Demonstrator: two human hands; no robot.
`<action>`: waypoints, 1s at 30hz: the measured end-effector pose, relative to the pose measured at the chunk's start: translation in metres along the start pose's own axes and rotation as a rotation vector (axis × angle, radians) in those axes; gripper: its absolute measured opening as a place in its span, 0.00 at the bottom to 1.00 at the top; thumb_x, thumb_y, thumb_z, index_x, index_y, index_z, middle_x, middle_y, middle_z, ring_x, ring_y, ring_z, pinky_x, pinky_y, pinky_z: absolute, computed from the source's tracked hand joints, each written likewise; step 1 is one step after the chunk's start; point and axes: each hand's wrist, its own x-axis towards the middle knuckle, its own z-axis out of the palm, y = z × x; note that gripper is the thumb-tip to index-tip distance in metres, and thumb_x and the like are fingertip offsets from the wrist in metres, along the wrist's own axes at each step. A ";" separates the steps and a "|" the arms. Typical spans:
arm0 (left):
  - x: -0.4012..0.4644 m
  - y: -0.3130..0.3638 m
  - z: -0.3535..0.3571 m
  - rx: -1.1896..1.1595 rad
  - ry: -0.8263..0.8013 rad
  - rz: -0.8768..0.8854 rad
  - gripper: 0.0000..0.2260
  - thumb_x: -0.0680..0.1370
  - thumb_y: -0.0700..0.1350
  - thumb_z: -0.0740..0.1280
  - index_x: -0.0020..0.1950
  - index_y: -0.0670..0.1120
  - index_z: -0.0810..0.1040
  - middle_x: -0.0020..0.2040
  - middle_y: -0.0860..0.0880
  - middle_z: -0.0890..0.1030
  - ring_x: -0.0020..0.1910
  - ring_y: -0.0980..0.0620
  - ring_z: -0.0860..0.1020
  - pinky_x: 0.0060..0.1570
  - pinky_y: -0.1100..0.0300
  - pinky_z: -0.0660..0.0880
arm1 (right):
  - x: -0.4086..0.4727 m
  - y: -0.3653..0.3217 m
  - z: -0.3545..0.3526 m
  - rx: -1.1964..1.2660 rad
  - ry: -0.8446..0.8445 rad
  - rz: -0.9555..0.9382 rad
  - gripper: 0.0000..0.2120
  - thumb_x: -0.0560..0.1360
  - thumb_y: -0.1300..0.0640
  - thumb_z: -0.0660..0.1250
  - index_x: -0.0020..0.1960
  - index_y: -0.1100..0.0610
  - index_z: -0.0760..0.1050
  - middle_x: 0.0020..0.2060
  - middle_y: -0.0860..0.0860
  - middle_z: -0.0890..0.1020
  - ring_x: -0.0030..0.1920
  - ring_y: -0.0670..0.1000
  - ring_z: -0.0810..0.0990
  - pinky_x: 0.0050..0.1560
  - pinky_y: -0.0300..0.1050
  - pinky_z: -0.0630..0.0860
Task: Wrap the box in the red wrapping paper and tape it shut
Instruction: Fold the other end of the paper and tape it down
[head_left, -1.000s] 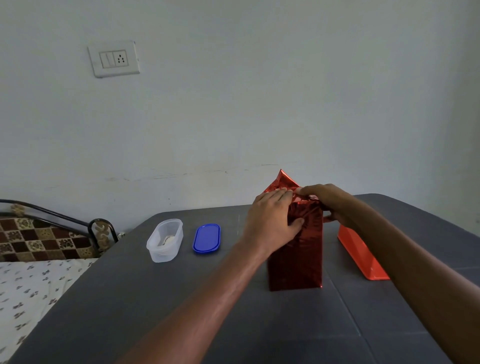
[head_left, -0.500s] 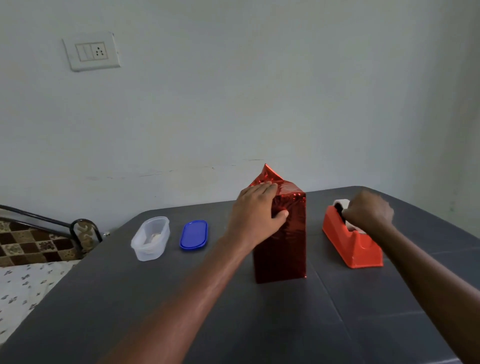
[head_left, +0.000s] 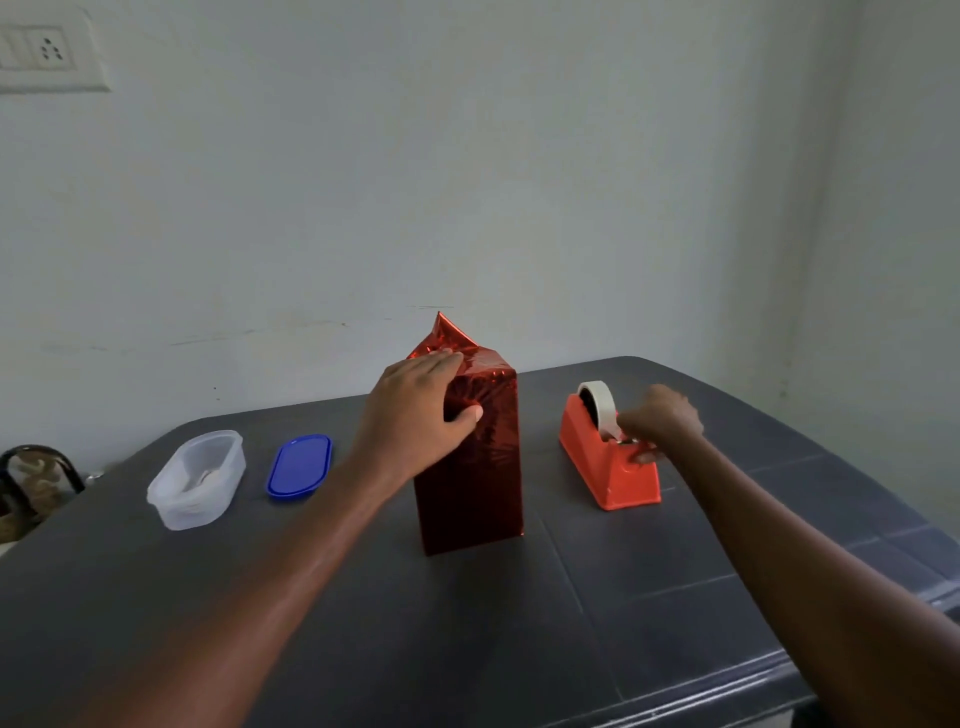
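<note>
- Box (head_left: 475, 467) in shiny red wrapping paper (head_left: 485, 374) stands upright near the middle of the dark grey worktop (head_left: 467, 623).
- One paper flap sticks up as a pointed tip at the top of the box.
- The left hand (head_left: 413, 415) holds the upper part of the box: the fingers lie over the top edge and the thumb presses on the front face.
- The right hand (head_left: 660, 421) is on the orange tape dispenser (head_left: 608, 457), to the right of the box, with fingers curled at the tape near the cutter end.
- The tape roll (head_left: 597, 397) sits in the dispenser.
- The two hands are well apart.
- To the left of the box lie a clear plastic container (head_left: 197, 478) and, beside it, a blue lid (head_left: 300, 466).
</note>
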 end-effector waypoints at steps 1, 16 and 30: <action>0.000 0.000 0.000 0.001 -0.001 0.000 0.30 0.78 0.57 0.68 0.76 0.46 0.69 0.75 0.47 0.71 0.74 0.49 0.67 0.73 0.55 0.60 | 0.000 -0.001 -0.001 0.060 -0.033 0.037 0.04 0.70 0.63 0.70 0.43 0.62 0.80 0.34 0.55 0.85 0.27 0.55 0.85 0.40 0.50 0.85; -0.001 0.000 0.000 0.004 -0.010 -0.011 0.30 0.77 0.57 0.68 0.76 0.45 0.69 0.74 0.47 0.71 0.74 0.48 0.68 0.72 0.53 0.62 | -0.001 0.010 -0.006 0.519 -0.122 0.104 0.09 0.72 0.62 0.68 0.50 0.66 0.77 0.49 0.61 0.78 0.45 0.63 0.83 0.37 0.64 0.84; -0.001 0.001 -0.003 0.010 -0.033 -0.017 0.30 0.78 0.57 0.67 0.77 0.46 0.67 0.75 0.47 0.70 0.75 0.48 0.67 0.73 0.53 0.61 | -0.001 0.017 -0.001 0.568 0.084 0.126 0.05 0.67 0.71 0.74 0.42 0.67 0.80 0.42 0.62 0.83 0.37 0.61 0.85 0.39 0.59 0.85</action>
